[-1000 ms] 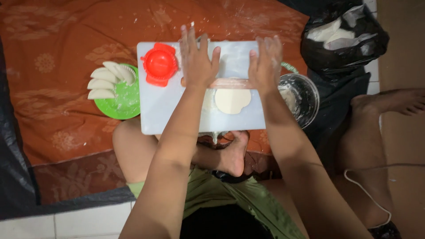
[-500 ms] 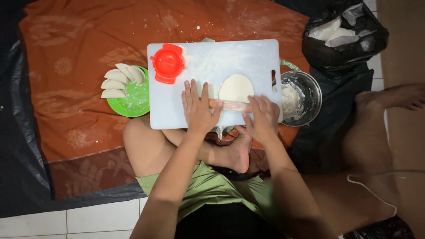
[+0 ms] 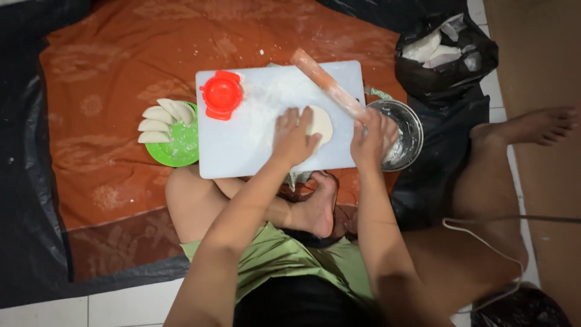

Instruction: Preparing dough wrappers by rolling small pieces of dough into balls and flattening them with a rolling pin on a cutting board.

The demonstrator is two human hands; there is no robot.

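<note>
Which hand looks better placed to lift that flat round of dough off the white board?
Probably the left hand: its fingers already rest on the dough round. The right hand is occupied, gripping the rolling pin, which is lifted aslant beside the metal bowl.

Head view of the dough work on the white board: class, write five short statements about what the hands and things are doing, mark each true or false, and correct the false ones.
1. The left hand rests on the dough round. True.
2. The right hand holds the rolling pin. True.
3. The red dumpling press lies in the metal bowl. False: it sits on the white board.
4. The green plate holds folded dumplings. True.
5. The rolling pin lies flat across the dough. False: it is angled up beside it.
</note>
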